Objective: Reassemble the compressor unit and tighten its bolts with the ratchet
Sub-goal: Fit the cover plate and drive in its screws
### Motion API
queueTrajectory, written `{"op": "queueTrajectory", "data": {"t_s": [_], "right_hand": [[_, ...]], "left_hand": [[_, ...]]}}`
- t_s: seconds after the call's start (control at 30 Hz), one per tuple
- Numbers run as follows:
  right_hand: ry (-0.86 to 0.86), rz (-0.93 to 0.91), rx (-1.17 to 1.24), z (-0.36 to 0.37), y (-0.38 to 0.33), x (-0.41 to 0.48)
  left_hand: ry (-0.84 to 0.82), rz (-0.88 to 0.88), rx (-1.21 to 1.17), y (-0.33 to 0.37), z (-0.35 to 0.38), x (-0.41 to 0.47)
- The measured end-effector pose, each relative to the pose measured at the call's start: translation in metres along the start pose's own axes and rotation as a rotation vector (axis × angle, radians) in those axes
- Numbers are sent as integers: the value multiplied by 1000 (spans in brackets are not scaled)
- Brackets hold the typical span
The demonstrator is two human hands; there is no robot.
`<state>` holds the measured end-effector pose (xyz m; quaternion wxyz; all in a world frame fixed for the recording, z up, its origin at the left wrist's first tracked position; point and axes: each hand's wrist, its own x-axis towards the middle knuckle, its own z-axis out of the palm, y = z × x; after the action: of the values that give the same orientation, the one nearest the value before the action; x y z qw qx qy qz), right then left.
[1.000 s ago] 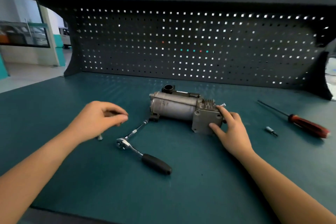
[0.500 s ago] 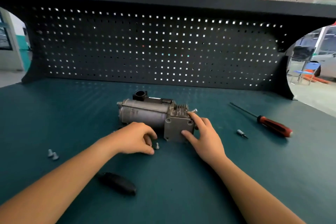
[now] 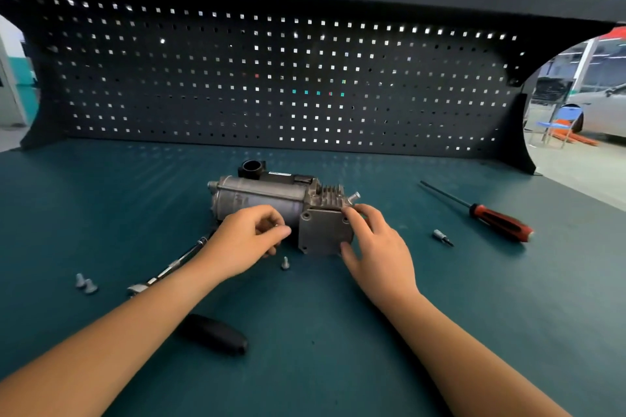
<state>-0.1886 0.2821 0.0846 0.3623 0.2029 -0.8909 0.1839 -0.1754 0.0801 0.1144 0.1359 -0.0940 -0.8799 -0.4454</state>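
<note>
- Risk: your left hand (image 3: 247, 240), fingertips curled, pinches what looks like a small bolt (image 3: 276, 224); started crooked, it could cross-thread
- Your right hand (image 3: 379, 247) grips the cover plate (image 3: 321, 234) between thumb and forefinger; slackening could misalign its holes
- Compressor unit (image 3: 257, 200): grey, finned, lying mid-bench; plate's corner holes appear empty

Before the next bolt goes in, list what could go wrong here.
1. The cover plate looks held only by the right hand. Its visible bolt holes look empty, so it may shift.
2. The left forearm crosses over the ratchet and may drag it into the two loose bolts.
</note>
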Motion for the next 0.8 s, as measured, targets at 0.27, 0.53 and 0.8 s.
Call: {"op": "queueTrajectory", "data": {"t_s": [0.27,0.53,0.8], "right_hand": [[133,115,287,1,-2,1],[192,281,506,2,7,11],[243,250,486,10,5,17]], "left_hand": [[-39,-81,-331,9,10,-3],[64,21,-222,8,15,1],[97,33,-86,9,22,11]]}}
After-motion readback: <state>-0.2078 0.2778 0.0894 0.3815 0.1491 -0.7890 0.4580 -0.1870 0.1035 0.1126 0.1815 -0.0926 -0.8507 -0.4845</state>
